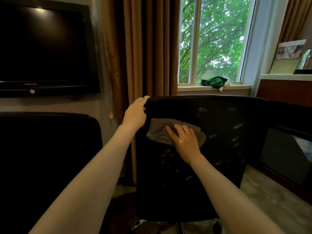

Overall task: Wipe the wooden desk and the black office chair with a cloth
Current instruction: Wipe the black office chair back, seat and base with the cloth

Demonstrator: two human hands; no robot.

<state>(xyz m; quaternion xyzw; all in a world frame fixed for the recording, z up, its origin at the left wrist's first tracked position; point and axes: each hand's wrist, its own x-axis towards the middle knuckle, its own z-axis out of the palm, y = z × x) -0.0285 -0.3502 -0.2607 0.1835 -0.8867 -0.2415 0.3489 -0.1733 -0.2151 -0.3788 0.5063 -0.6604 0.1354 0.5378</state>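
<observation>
Right hand [184, 141]: flat, fingers straight and spread, pressing the grey cloth [158, 132] against the back of the black office chair [219, 132].
Left hand [135, 114]: fingers curled over the backrest's top left corner.
Grey cloth: crumpled, on the upper left of the backrest, near the left hand.
Black office chair: centre of view, its backrest marked with glossy streaks.
Windowsill [190, 88]: holds a bunched green cloth [214, 81].

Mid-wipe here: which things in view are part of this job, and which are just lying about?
In the job: black office chair; grey wiping cloth, pressed flat on it by the right hand; left hand, holding the chair's top corner.
Lying about: crumpled green cloth on the window sill; black flat-screen television; brown pleated curtain; shiny metal kettle.
</observation>
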